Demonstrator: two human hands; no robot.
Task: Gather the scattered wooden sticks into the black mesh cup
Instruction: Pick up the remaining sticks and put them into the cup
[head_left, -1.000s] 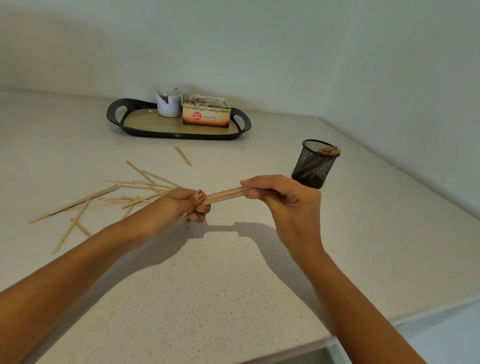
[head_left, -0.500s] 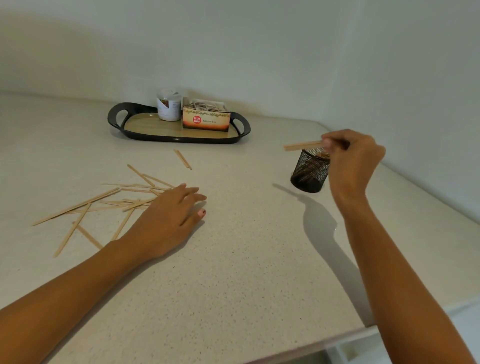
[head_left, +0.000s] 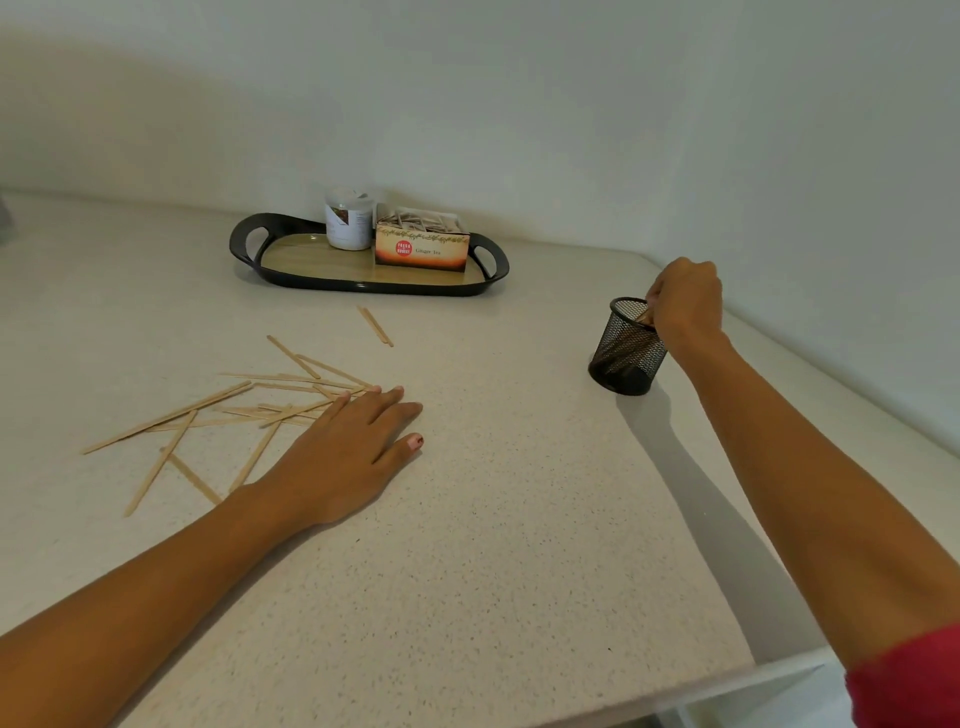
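The black mesh cup (head_left: 626, 348) stands on the counter at the right, with wooden sticks inside it. My right hand (head_left: 685, 304) is over the cup's rim, its fingers closed on stick ends (head_left: 644, 315) that poke into the cup. Several wooden sticks (head_left: 234, 405) lie scattered on the counter at the left. My left hand (head_left: 348, 447) rests flat on the counter, fingers spread, its fingertips touching the right edge of the pile. Two more sticks (head_left: 375, 325) lie apart, nearer the tray.
A black tray (head_left: 249, 244) with handles sits at the back by the wall, holding a white jar (head_left: 349, 219) and a box of tea bags (head_left: 422, 244). The counter's front edge (head_left: 727, 680) runs at the lower right. Walls meet in the far right corner.
My right hand took the bundle of sticks from both hands, carried it right and lowered it into the cup. My left hand let go and settled flat by the pile.
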